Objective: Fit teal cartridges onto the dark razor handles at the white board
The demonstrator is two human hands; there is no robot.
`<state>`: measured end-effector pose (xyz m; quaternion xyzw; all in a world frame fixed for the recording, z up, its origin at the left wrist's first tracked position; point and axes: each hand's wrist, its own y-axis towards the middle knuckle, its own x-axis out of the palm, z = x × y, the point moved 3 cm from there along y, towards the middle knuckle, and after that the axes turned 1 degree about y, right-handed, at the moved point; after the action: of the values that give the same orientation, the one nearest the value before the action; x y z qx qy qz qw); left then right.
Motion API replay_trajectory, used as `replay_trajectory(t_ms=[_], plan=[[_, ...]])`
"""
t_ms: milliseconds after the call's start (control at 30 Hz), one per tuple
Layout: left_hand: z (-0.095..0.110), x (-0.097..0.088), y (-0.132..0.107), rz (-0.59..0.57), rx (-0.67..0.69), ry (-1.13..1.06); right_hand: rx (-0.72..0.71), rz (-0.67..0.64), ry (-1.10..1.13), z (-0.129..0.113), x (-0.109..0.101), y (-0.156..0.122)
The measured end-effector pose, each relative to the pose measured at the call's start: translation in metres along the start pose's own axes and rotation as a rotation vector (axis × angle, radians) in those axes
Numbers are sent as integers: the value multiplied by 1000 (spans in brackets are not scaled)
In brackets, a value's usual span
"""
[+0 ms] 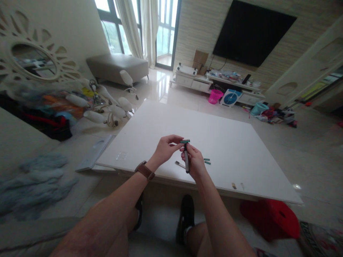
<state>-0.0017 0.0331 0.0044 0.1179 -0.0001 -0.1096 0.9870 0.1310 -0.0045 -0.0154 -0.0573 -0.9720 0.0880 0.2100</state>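
A razor (187,160) with a dark grey handle and a green-edged head stands roughly upright over the white tabletop (214,132). My right hand (195,160) is closed around its handle. From the left, my left hand (168,147) reaches to the razor's head, thumb and fingertips pinched close at its left end; whether they grip it firmly I cannot tell. Just beyond my right wrist lie two small green-and-black razor cartridges (207,161). A toothbrush (180,164) rests on the table, partly hidden behind the razor and my right hand.
A clear plastic piece (122,156) lies at the table's left. Two small items, one a yellow-and-black piece (234,185), sit near the front edge at right. A red stool (276,217) stands at the lower right. Grey cloth (34,182) covers the floor at left.
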Motion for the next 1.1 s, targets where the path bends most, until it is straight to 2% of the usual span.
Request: replay_trajectory(t_ms=[133,467,767,1100], plan=[[3,2,0,-27,46,-21,12,-24,-4,0,3,-2],[6,1,2,49,107,67,80,-29,14,5,7,-1],[10,4,-2,14,94,59,19,-14,80,3,5,-6],[1,6,4,38,89,-6,-32,33,30,2,6,-1]])
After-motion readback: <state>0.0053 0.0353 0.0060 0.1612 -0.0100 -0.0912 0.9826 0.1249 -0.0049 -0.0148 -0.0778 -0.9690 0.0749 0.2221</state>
